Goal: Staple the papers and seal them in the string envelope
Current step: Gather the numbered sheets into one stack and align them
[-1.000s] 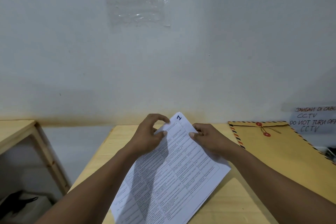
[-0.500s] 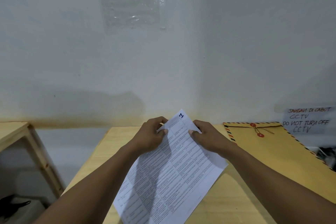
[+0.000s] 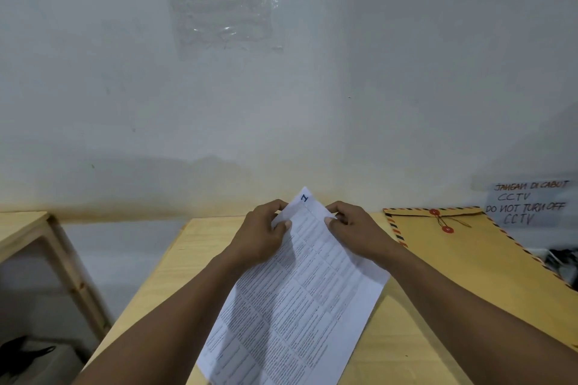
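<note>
A: Both hands pinch the papers (image 3: pixel 294 300) near the top corner, left hand (image 3: pixel 261 237) and right hand (image 3: pixel 356 233) on opposite edges.

B: String envelope (image 3: pixel 475 262) lies flat by the right tabletop (image 3: pixel 194 247) edge; bare wood left.

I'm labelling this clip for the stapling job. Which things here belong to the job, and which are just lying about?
Belongs to the job:
papers, pinched by left hand and right hand
string envelope, lying on the table

Lying about:
handwritten CCTV note
clear plastic sheet on the wall
side table

No stapler shows.
</note>
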Action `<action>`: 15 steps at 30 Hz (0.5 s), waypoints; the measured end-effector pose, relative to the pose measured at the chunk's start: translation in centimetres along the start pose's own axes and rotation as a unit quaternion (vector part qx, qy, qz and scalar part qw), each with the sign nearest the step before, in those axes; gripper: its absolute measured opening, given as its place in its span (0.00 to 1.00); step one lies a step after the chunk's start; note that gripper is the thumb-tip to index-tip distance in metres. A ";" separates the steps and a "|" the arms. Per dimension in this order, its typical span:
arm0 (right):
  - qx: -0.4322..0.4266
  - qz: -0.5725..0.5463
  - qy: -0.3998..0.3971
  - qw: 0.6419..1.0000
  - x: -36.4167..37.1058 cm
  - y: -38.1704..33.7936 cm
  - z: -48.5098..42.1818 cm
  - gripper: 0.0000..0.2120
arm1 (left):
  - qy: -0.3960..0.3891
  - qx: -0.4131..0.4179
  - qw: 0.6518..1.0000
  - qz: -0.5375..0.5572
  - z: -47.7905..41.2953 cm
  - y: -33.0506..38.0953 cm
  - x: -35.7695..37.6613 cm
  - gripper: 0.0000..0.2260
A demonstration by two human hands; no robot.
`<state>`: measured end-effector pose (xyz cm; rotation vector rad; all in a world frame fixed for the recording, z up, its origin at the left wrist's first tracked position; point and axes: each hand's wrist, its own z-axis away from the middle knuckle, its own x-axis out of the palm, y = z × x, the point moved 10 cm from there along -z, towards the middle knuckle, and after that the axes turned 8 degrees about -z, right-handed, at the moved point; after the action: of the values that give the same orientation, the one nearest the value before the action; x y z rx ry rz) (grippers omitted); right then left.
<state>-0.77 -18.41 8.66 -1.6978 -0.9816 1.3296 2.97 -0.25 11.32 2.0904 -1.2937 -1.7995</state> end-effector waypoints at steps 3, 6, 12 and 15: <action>0.083 -0.006 0.042 0.996 -1.8 2.9 0.4 0.10 | 0.042 -0.004 0.999 -0.003 -0.3 -0.5 -1.5 0.08; 0.163 -0.096 0.074 0.979 -2.9 6.2 1.7 0.14 | 0.072 -0.023 0.996 0.037 -0.5 -1.2 -3.0 0.13; 0.241 -0.358 0.126 0.893 0.1 9.6 3.0 0.18 | 0.088 0.001 0.995 0.037 -0.3 -0.5 -2.8 0.16; 0.224 -0.375 0.166 0.884 0.1 9.2 2.9 0.17 | 0.093 0.004 0.995 0.038 -0.3 -0.6 -2.6 0.13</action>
<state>-2.53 -21.92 -0.18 -0.9765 -0.8981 0.6455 3.71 1.65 13.10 2.1230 -1.3126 -1.5316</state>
